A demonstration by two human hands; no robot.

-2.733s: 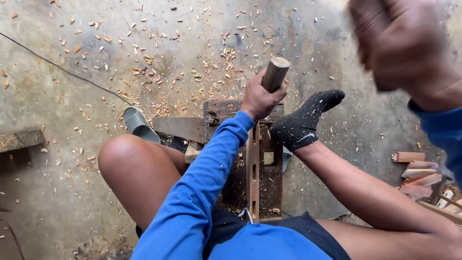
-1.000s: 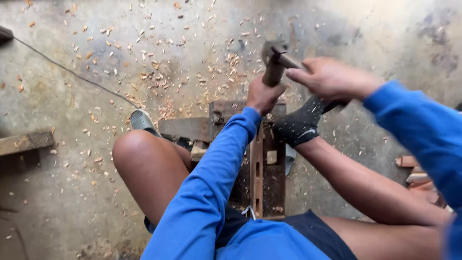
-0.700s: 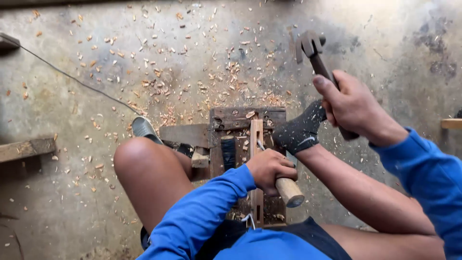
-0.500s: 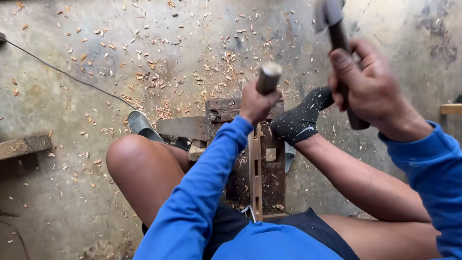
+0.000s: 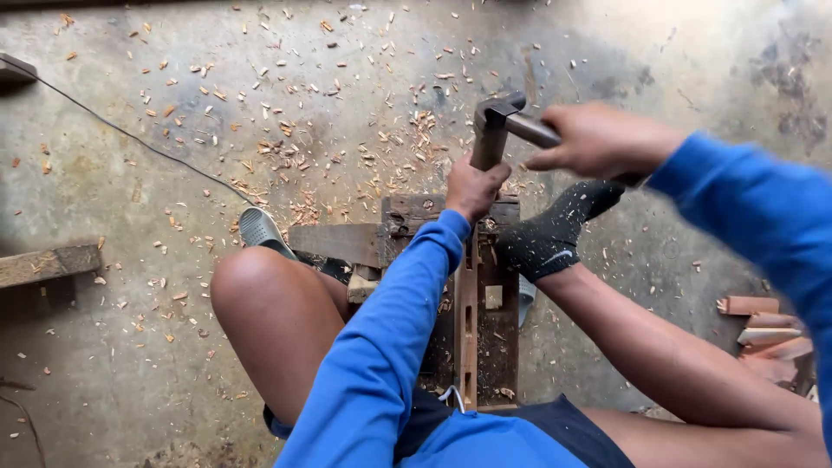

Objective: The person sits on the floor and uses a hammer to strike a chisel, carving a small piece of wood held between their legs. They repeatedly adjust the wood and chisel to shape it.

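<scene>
Swung down from its raised position of half a second ago, the dark metal-headed hammer [image 5: 496, 117] now meets the top of the upright round wooden peg [image 5: 485, 149]. Right hand [image 5: 598, 139] has its grip clenched on the hammer's handle; left hand [image 5: 472, 186] wraps the peg, steadying it over the rough, slotted wooden bench [image 5: 485, 303]. A dark-socked foot [image 5: 550, 234] braces the bench. Pale curled shavings litter the concrete floor [image 5: 173, 130].

The wooden bench [image 5: 485, 303] stands on the floor [image 5: 130, 347] between the person's legs. A wooden peg [image 5: 487, 147] stands upright at its far end. The hammer [image 5: 511, 121] is on top of the peg. A shoe [image 5: 258, 231] lies left of the bench. Wood blocks [image 5: 767, 334] lie at the right. A plank [image 5: 48, 264] lies far left.
</scene>
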